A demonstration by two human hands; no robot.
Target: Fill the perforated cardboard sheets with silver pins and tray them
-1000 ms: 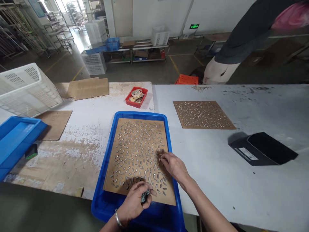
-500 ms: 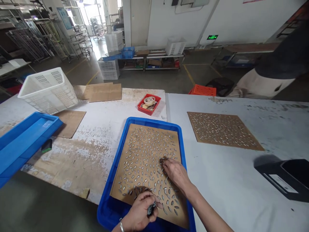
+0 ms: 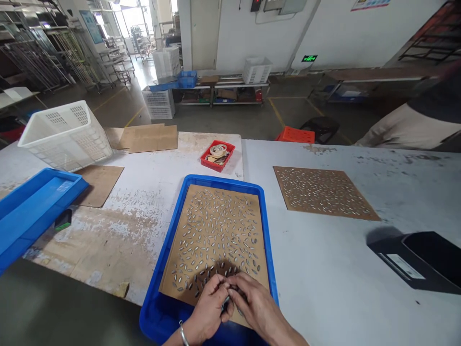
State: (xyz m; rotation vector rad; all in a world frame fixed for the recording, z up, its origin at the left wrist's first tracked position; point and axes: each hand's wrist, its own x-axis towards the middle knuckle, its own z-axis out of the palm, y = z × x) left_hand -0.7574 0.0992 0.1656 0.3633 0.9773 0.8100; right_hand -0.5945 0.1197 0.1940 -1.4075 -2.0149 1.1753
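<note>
Left hand [image 3: 211,310] was curled around some grey pieces [image 3: 225,304], partly visible between its fingers. Right hand [image 3: 256,303] was beside it, fingers bent, tips meeting the left's; could not tell whether it gripped a piece. Both were over the near end of a deep-blue tray [image 3: 265,221].

Left to right: a light-blue tray [image 3: 39,206], with a white crate [image 3: 68,132] behind it. Red tray [image 3: 212,166] stood beyond the deep-blue tray, holding pale rings [image 3: 218,150]. Inside the deep-blue tray, a cardboard sheet [image 3: 166,287] bore scattered leaf-shaped pieces [image 3: 213,244]. Farther right on the surface [image 3: 317,264] lay a second sheet [image 3: 372,216], similarly strewn; then a black box [image 3: 396,259], white-labelled.
</note>
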